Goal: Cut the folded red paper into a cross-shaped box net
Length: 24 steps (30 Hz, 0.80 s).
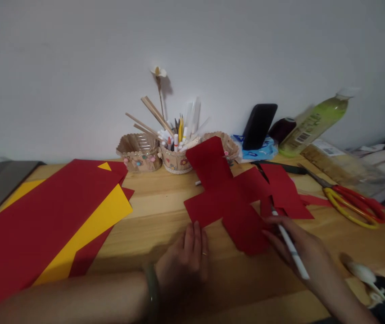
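A red paper cut in a cross shape (224, 193) lies on the wooden table, its far flap standing up against the decorated holders. My left hand (188, 256) rests flat at the near edge of its left flap, fingers stretched out and touching the paper. Held in my right hand (293, 238) is a slim white pen (292, 249), its tip pointing at the right side of the cross. The fingers of this hand also reach the near flap's edge. Just beyond the pen tip lies a smaller red paper piece (285, 191).
Red sheets (53, 202) and yellow sheets (94, 225) are stacked at left. Scissors (354, 204) with red and yellow handles lie at right. Behind stand a holder of pens and sticks (177, 162), an open holder (141, 157), a phone (259, 126) and a tilted bottle (317, 121).
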Motion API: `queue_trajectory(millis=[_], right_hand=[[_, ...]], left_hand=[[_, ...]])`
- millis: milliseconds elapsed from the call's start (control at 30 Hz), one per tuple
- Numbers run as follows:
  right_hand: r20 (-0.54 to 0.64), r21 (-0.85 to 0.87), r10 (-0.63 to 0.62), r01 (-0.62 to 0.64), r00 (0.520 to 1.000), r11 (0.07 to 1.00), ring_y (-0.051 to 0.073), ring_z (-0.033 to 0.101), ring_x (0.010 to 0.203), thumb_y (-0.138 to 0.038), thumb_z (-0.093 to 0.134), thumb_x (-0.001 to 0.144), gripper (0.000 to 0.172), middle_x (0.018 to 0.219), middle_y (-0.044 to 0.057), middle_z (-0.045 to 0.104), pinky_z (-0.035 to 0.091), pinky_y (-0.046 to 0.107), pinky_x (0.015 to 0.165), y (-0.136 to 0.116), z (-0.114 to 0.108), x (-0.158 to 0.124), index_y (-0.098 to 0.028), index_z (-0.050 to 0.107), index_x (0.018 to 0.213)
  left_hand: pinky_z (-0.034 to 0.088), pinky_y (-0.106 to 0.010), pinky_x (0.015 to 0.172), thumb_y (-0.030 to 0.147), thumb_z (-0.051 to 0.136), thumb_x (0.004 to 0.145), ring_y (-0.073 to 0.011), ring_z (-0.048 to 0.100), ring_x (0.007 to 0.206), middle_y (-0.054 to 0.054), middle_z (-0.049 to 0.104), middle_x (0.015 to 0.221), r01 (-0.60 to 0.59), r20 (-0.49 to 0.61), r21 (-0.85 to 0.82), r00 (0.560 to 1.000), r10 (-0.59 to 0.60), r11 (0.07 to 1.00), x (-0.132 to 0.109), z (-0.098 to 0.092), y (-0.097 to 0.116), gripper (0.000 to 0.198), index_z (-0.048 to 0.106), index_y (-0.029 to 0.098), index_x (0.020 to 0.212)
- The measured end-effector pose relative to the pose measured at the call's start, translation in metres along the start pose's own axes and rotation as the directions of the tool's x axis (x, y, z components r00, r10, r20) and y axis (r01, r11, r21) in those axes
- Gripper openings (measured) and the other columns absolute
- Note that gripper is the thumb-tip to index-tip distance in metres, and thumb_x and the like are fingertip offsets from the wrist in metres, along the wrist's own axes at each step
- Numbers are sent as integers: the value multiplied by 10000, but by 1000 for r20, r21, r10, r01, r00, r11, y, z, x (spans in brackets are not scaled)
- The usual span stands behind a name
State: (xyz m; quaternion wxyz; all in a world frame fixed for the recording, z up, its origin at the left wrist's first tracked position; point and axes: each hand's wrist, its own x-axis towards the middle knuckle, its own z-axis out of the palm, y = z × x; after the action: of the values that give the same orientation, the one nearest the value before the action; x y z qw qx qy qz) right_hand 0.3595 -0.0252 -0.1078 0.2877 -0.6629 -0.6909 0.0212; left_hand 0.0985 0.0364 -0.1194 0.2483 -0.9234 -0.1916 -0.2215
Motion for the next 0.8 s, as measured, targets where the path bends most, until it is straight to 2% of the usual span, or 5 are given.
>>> queue_trajectory(millis=[167,267,400,600,800], right_hand=[[-50,21,-41,42,998,999,233,670,528,-260,540,851,79,682,29,682,525,325,449,-14,23,4,-258,552,929],[-49,52,-88,91,995,995,223,680,561,-217,516,847,89,717,42,692,543,318,480,-30,31,12,-248,550,923],[-63,81,-130,135,990,988,220,683,579,-182,484,840,132,756,61,702,548,317,487,-44,36,15,-234,563,932],[-39,105,-166,169,985,980,217,703,636,-156,497,835,157,785,62,715,572,311,532,-45,36,11,-225,585,945],[23,83,-305,302,952,950,227,720,719,-134,449,871,200,853,93,726,598,334,599,-56,35,6,-221,584,991]], left_hand=[[532,-334,747,80,357,866,-259,674,952,-171,701,1032,-65,-70,-60,996,60,996,1,-3,-2,338,651,10,1018],[518,-371,794,114,411,851,-271,677,937,-177,709,1003,-114,-76,-77,991,108,991,0,-3,-1,305,653,10,1006],[522,-394,760,124,437,821,-294,691,871,-188,721,930,-98,-41,-43,995,96,994,-2,-3,1,284,659,4,950],[512,-399,752,150,434,819,-309,685,894,-200,714,944,-113,29,-4,993,113,994,-2,-12,6,304,652,-2,965],[501,-368,705,128,398,822,-288,699,844,-195,721,906,-52,104,53,994,46,997,-8,-26,15,301,667,14,893]])
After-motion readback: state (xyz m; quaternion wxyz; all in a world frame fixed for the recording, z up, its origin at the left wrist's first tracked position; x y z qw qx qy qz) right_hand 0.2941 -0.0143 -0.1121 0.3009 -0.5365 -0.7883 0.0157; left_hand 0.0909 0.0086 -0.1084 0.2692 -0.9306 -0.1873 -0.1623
